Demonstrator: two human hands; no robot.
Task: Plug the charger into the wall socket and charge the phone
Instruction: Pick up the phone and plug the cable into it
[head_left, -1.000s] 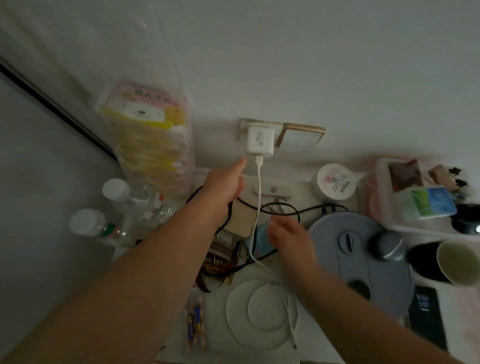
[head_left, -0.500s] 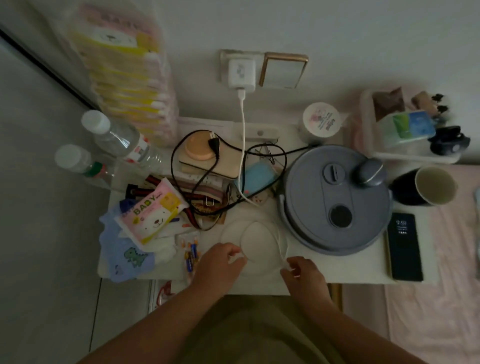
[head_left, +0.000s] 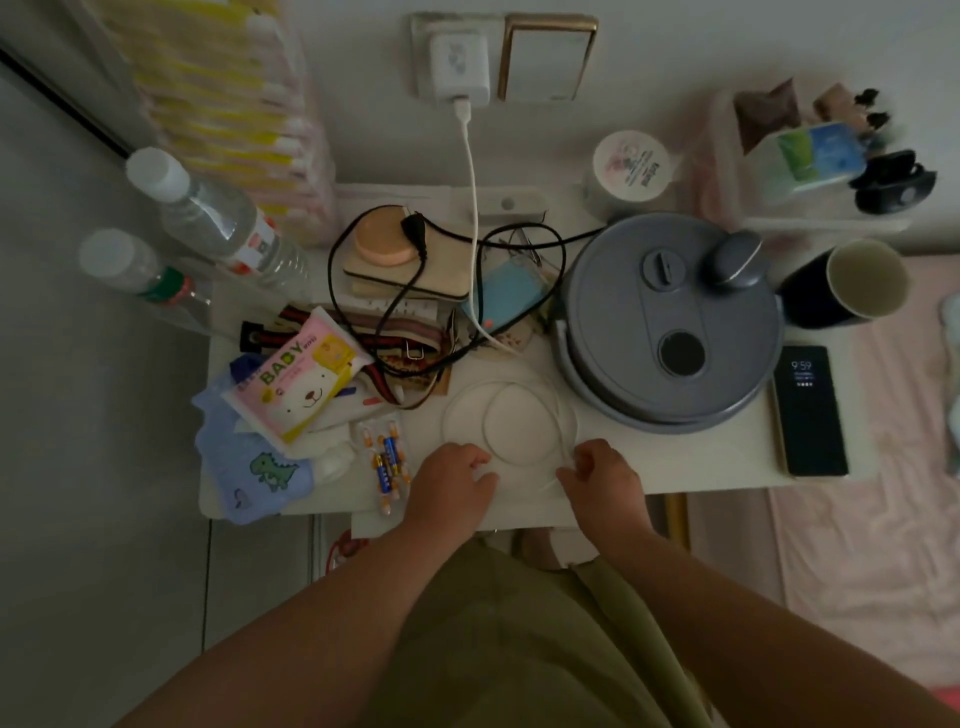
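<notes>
- Already the white charger (head_left: 459, 62) sits in the wall socket (head_left: 422, 54) at top centre of the frame, so the plugging step looks done.
- Its white cable (head_left: 471, 171) drops from the charger over the clutter and lies in loose coils (head_left: 511, 423) on the white table (head_left: 701, 462) at lower centre, slack enough to be led elsewhere.
- Left hand (head_left: 452, 480) rests at the near edge of the coils, fingers curled in; whether they grip the cable I cannot tell.
- Right hand (head_left: 597, 470) has its fingertips drawn together on a cable strand beside the coils, probably looking for the free end.
- The phone (head_left: 809, 410) lies flat at the right edge of the table, screen lit, well apart from both hands and not yet connected.
- The grey round appliance (head_left: 670, 322) stands between coils and phone; the cable likely must pass in front of it.
</notes>
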